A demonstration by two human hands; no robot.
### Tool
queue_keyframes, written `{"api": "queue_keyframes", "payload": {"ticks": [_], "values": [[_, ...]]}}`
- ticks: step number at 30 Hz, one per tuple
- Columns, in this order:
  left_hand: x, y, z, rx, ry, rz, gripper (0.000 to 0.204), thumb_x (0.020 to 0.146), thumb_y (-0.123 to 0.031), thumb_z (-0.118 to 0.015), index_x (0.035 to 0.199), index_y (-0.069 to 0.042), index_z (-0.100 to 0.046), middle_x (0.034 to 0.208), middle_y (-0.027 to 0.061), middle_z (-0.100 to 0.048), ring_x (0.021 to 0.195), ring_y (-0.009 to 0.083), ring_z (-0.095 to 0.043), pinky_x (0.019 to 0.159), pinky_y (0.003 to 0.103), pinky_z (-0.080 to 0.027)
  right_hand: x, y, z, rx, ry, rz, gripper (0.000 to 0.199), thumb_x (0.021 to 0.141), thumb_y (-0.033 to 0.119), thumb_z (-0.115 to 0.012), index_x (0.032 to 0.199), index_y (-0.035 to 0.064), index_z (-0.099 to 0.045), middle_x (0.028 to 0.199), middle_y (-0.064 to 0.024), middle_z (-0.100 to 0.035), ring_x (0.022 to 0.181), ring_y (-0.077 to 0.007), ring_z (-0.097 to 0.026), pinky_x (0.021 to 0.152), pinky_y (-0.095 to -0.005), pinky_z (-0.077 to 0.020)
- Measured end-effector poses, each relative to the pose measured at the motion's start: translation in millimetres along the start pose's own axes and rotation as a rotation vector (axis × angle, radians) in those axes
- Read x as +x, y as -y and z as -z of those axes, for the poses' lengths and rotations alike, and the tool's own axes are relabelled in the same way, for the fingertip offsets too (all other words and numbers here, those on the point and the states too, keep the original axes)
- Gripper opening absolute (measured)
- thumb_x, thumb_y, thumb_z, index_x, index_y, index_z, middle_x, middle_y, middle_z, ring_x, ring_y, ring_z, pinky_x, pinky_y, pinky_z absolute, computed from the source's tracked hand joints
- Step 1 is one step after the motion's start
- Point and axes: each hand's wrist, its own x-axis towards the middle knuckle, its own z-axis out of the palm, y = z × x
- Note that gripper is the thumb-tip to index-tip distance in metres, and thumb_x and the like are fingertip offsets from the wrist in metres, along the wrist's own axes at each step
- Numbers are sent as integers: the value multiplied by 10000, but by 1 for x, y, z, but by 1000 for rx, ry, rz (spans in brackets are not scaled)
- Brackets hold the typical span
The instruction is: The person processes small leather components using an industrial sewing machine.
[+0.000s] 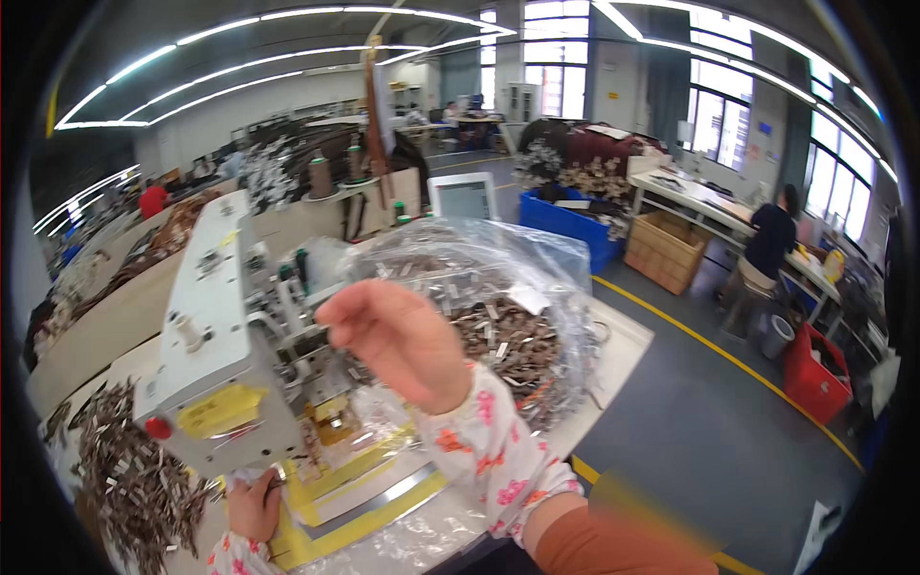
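Observation:
A white industrial sewing machine (pixel 206 316) stands in front of me, with a yellow sticker and a red button on its near end. My right hand (pixel 398 345) is raised beside the machine's head, its fingers loosely bent and apart from the thumb, with nothing visible in them. Low by the machine's near end, my left hand (pixel 253 508) has its fingers closed at a small dark piece that I cannot make out. Between the hands lies a work plate edged with yellow tape (pixel 383 498). Behind my right hand, a clear plastic bag (pixel 565 278) holds many brown strips with white labels.
More brown labelled strips (pixel 144 479) are heaped left of the machine. Thread cones (pixel 321 177) and a screen (pixel 463 198) stand behind it. A blue bin (pixel 565 225), a cardboard box (pixel 666 251) and a red bin (pixel 816 374) are to the right, where a person (pixel 771 235) sits at a bench.

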Motion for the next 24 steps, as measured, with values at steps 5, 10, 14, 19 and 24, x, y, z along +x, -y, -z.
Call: {"api": "queue_keyframes", "payload": {"ticks": [5, 10, 14, 19, 24], "values": [[-3, 0, 7, -2, 34, -19, 317, 799, -113, -549, 1100, -21, -588, 998, 193, -594, 980, 404, -482, 950, 457, -316, -13, 0, -24, 77, 383, 83, 222, 872, 153, -594, 1026, -6, -583, 975, -112, -624, 772, -145, -589, 692, -255, -473], [9, -11, 6, 29, 30, -138, 230, 828, -92, -569, 1039, -14, -619, 911, 195, -613, 860, 376, -545, 804, 434, -398, -34, 19, -76, 178, 374, 25, 716, 752, 77, -714, 1363, 51, -343, 1257, -133, -468, 849, -161, -578, 737, -278, -477], [5, -6, 7, 22, 53, -97, 254, 826, -91, -562, 1064, -12, -604, 958, 197, -600, 906, 382, -523, 833, 442, -379, -33, 23, -64, 62, 429, 26, 437, 803, 114, -670, 1202, 34, -509, 1196, -138, -505, 864, -162, -578, 732, -273, -475], [-3, -5, 9, -14, 130, 9, 359, 815, -99, -530, 1163, -10, -546, 1108, 213, -558, 1063, 410, -450, 967, 472, -292, -44, 19, -64, 33, 393, 105, 203, 880, 201, -594, 795, 18, -581, 897, -107, -599, 692, -127, -579, 633, -220, -464], [-11, 68, -49, 275, -40, -59, 401, 803, -129, -564, 1188, -23, -530, 1056, 234, -563, 1030, 417, -475, 925, 474, -337, -60, -5, -116, 426, 103, -155, 283, 928, 274, -517, 873, 3, -578, 847, -101, -598, 686, -139, -582, 622, -252, -467]]}}
